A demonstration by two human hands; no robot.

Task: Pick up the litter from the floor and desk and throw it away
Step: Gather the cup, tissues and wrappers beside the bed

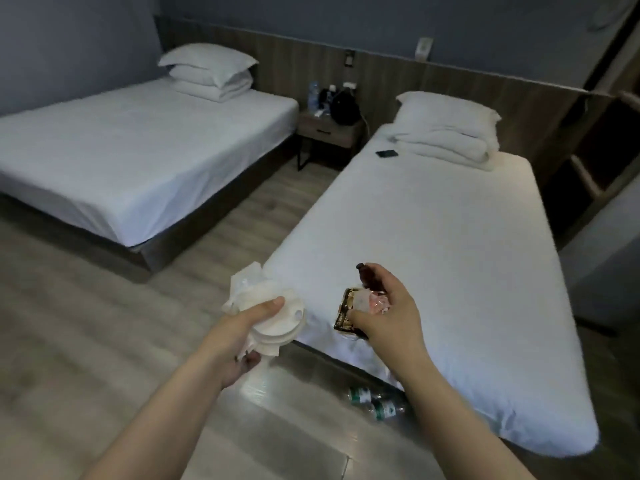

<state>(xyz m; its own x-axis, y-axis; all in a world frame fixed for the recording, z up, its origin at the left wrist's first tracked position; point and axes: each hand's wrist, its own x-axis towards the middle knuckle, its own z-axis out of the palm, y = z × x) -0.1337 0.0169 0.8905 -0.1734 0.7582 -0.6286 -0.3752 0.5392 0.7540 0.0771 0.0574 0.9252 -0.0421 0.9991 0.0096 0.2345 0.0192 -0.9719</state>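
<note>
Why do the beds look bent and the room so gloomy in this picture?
Head view: the wide-angle lens bows the edges of the near bed; the light is dim and bluish, with a pale glare patch on the floor below the left hand; the bottles on the floor and the far nightstand look soft, labels unreadable.

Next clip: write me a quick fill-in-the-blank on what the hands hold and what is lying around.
1. The left hand holds tissue and white lids; the wrappers are in the grip of the ____.
2. Two plastic bottles lie on the ____.
3. A dark phone lies on a ____.
Missing words: right hand; floor; bed.
</note>
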